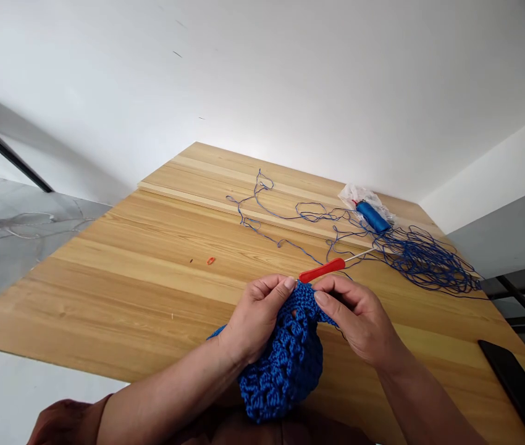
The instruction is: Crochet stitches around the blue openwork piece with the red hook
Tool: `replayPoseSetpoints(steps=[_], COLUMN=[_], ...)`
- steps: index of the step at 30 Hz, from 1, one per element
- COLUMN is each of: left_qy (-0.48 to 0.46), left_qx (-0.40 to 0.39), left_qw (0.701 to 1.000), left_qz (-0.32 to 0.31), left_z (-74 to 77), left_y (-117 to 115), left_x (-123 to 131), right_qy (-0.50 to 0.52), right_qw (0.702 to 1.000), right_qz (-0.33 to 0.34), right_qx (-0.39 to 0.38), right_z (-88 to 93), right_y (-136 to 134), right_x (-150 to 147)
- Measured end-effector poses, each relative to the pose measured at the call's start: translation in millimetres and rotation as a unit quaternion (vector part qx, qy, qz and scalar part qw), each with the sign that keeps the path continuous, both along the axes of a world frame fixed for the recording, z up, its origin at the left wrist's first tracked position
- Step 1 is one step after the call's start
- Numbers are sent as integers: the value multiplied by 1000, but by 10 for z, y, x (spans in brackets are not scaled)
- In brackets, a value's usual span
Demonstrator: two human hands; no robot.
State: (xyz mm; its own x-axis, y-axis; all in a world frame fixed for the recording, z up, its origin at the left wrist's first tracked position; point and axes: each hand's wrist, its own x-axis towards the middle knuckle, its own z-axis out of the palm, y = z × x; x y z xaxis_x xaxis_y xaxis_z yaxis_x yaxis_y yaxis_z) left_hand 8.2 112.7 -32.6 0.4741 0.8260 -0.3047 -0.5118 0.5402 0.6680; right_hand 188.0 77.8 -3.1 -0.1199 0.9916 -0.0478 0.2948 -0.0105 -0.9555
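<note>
Blue crocheted fabric (285,364) sits at six o'clock, its long axis running seven to one. The left hand (256,315) pinches its upper edge, fingers together; the right hand (364,318) closes its fingers there too. Just beyond, a red-handled crochet hook (330,268) points between two and three o'clock, toward tangled blue yarn (424,259) on the worktop (151,247).

The left forearm (170,392) and right forearm (422,395) are extended forward, bared and angled inward. The left hand (257,315) is pinched, thumb set against bent index finger. The right hand (362,318) is likewise pinched, fingers curled; the fingertips are positioned near, but apart.
</note>
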Motion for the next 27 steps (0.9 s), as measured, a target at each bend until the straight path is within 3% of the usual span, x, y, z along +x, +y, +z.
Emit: replayPoseSetpoints(steps=[9, 16, 20, 23, 27], left_qy=[-54, -44, -26, 14, 49], left_qx=[-72, -65, -23, 61, 135], left_qw=[996, 997, 999, 998, 990], left_qz=[-8, -1, -5, -16, -12], left_z=[-249, -270, -266, -295, -357], left_y=[176, 193, 162, 153, 206], left_x=[-66, -95, -75, -78, -115], right_qy=[29, 69, 139, 72, 10], right_qw=[997, 996, 988, 989, 996], right_qz=[14, 3, -42, -121, -86], right_qx=[-65, -57, -54, -41, -23], right_z=[-134, -151, -194, -268, -330], right_y=[176, 293, 325, 387, 494], right_x=[-74, -122, -43, 45, 146])
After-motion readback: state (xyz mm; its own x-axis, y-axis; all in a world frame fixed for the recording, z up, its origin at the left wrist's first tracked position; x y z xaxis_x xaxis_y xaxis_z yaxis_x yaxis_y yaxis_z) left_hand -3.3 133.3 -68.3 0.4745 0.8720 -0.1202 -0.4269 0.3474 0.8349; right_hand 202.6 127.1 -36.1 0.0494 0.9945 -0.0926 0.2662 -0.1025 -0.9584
